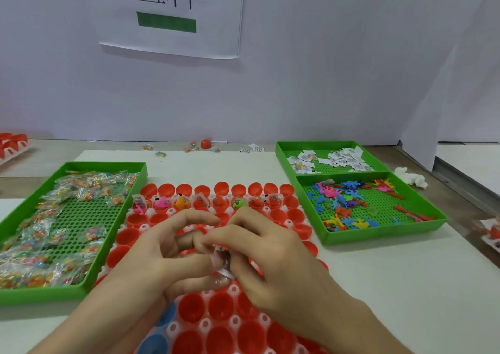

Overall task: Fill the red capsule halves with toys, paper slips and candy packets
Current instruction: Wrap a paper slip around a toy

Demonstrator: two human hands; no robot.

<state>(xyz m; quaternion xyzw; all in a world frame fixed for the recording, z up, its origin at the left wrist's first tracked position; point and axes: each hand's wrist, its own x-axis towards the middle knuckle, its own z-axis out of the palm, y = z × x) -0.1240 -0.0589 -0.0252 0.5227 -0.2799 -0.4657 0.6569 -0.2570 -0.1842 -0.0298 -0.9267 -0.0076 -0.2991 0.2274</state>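
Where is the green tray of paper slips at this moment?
In the head view, the green tray of paper slips sits at the back right, directly behind the tray of toys and to the right of the red capsule halves.

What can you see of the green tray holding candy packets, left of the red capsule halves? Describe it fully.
The green tray looks plastic: rectangular, with a raised rim and a floor of small holes. It lies flat on the white-covered table, left of the red capsule halves. Clear candy packets crowd its far end, left side and near end. The middle of its floor shows bare.
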